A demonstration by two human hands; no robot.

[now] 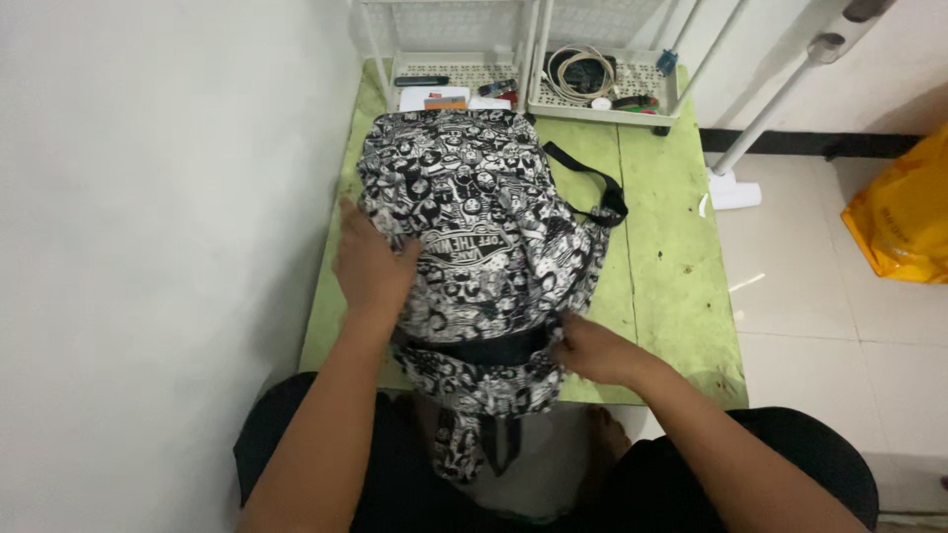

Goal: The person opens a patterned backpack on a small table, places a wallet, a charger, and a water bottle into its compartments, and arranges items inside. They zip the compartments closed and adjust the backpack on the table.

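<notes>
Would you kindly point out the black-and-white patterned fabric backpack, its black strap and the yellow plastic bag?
black-and-white patterned fabric backpack (pixel 474 197): head view, upper front panel.
black strap (pixel 592 180): head view, middle of the loop lying on the green table.
yellow plastic bag (pixel 904 212): head view, its crinkled side, on the floor.

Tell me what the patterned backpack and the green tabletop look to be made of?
The backpack looks like soft woven fabric, matte: it creases and sags under the left hand. The tabletop seems hard board with a dull green, scuffed coating, perhaps laminate; a straight seam runs along it.
</notes>
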